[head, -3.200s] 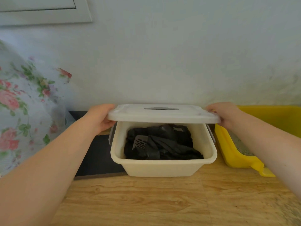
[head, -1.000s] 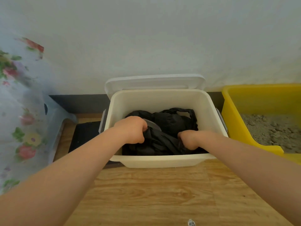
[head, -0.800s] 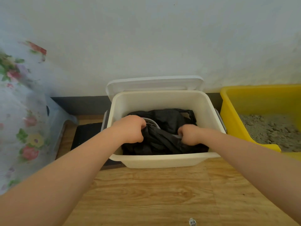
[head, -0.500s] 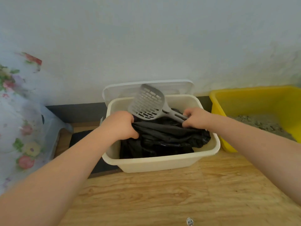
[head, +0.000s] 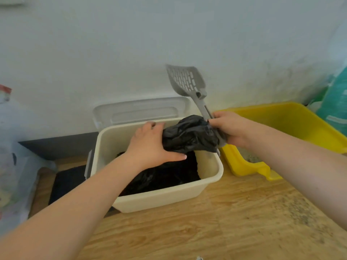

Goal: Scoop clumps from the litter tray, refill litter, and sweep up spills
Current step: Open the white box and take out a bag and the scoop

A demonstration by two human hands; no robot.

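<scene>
While right hand grips scoop, bin open.

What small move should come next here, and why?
Probably carry the scoop right, over the yellow tray. The right hand already holds its handle clear of the bin, while the left hand grips a black bag.
</scene>
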